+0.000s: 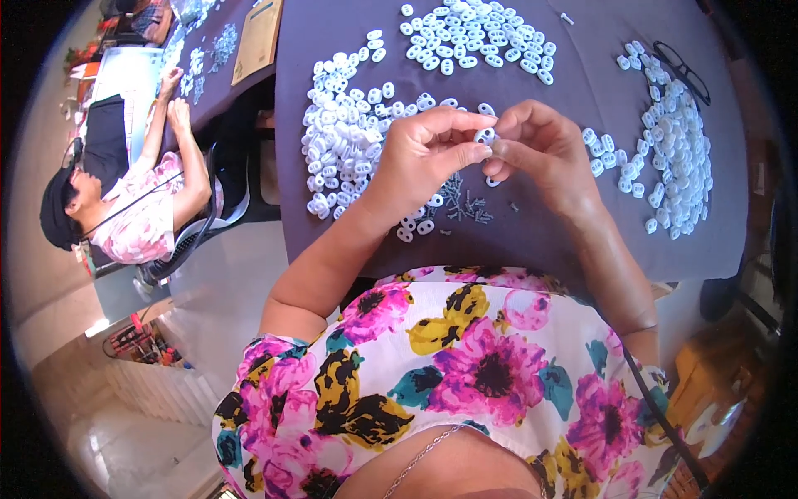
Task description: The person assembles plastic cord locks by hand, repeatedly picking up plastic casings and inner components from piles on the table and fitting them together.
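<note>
Both hands up over the dark purple table (565, 224) — left hand (424, 158) and right hand (540, 150) meeting fingertip to fingertip. Pinched between them, one small white plastic piece (485, 135), held just above the cloth, thumbs and forefingers closed narrow around it from both sides. Directly beneath, a little scatter of small grey screws (461, 200). To the left of the hands, a broad heap of white pieces (345, 137); farther back, a second heap (474, 37); off to the right, a third pile (673, 150) with black-framed glasses (682, 71) lying at its far edge. Far left, at another table, a second person (125, 200) in a dark cap, hands on their own work.
</note>
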{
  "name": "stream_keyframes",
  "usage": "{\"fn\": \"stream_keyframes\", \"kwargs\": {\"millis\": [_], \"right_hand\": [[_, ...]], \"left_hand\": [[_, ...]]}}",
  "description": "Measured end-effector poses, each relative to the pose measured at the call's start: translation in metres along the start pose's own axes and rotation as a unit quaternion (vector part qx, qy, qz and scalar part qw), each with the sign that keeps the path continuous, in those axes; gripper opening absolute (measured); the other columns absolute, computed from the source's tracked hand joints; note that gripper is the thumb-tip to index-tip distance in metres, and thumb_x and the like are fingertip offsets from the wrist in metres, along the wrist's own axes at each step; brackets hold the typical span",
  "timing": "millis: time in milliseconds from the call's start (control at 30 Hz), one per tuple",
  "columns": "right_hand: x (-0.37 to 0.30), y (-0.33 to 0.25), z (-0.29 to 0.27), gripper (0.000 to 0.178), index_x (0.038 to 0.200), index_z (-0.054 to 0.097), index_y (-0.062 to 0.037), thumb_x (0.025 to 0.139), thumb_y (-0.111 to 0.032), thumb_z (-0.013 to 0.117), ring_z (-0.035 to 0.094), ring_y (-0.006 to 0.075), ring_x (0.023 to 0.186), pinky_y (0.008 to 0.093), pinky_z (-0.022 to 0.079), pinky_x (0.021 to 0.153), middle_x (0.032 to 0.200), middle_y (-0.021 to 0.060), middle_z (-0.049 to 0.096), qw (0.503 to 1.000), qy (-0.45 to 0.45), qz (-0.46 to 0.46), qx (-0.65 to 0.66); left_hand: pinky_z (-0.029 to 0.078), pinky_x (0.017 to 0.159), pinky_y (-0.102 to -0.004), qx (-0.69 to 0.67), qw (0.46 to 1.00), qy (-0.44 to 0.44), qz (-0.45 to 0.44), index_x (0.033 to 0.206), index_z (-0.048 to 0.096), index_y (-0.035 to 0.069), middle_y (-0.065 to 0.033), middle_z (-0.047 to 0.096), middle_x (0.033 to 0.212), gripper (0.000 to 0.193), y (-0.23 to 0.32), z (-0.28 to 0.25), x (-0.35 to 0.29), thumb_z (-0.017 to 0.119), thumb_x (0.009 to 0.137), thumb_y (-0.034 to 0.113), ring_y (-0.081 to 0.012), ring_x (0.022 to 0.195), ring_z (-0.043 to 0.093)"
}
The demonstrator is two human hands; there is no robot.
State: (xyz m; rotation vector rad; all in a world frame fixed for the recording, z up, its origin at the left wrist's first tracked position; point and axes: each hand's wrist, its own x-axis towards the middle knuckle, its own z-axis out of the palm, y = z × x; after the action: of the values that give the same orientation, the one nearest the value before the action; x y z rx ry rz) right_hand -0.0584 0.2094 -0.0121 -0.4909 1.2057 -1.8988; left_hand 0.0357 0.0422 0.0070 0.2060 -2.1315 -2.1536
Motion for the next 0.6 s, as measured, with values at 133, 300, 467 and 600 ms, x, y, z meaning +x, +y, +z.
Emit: {"fn": "stream_keyframes", "kwargs": {"millis": [133, 300, 467, 600], "right_hand": [[-0.007, -0.018, 0.008, 0.027, 0.106, 0.059, -0.0019, 0.081, 0.002, 0.069, 0.060, 0.0094, 0.073, 0.0227, 0.049, 0.066, 0.087, 0.0033, 0.062, 0.989, -0.016, -0.026, -0.147], [-0.010, -0.030, 0.015, 0.038, 0.108, 0.063, -0.0037, 0.072, 0.002, 0.075, 0.055, 0.0079, 0.072, 0.0228, 0.043, 0.063, 0.087, 0.0008, 0.059, 0.935, -0.091, -0.063, -0.337], [-0.014, -0.015, 0.013, 0.028, 0.099, 0.065, -0.0026, 0.073, 0.002, 0.075, 0.050, 0.0071, 0.064, 0.0240, 0.039, 0.055, 0.081, 0.0018, 0.056, 0.934, -0.054, -0.121, -0.333], [-0.016, -0.010, 0.015, 0.026, 0.095, 0.065, -0.0024, 0.072, 0.001, 0.076, 0.050, 0.0073, 0.064, 0.0236, 0.039, 0.055, 0.079, 0.0014, 0.055, 0.929, -0.046, -0.134, -0.342]], "left_hand": [[0.051, 0.067, -0.0209, -0.028, 0.994, -0.042, -0.100, 0.119, 0.058, -0.002, -0.0044, 0.065, 0.089, 0.041, 0.016, -0.012, 0.003, 0.070, 0.079, -0.002, -0.0078, 0.078, 0.062], [0.052, 0.071, -0.0243, -0.105, 0.979, -0.125, -0.120, 0.122, 0.053, -0.003, -0.0060, 0.066, 0.090, 0.047, 0.014, -0.012, 0.004, 0.068, 0.078, -0.002, -0.0100, 0.077, 0.062], [0.051, 0.072, -0.0243, -0.128, 0.969, -0.128, -0.169, 0.122, 0.053, -0.003, -0.0087, 0.065, 0.099, 0.041, 0.013, -0.012, -0.002, 0.065, 0.083, 0.004, -0.0118, 0.083, 0.062], [0.049, 0.066, -0.0227, -0.116, 0.975, -0.100, -0.162, 0.120, 0.056, -0.002, -0.0064, 0.066, 0.092, 0.038, 0.011, -0.006, -0.004, 0.066, 0.084, 0.006, -0.0105, 0.076, 0.061]]}}
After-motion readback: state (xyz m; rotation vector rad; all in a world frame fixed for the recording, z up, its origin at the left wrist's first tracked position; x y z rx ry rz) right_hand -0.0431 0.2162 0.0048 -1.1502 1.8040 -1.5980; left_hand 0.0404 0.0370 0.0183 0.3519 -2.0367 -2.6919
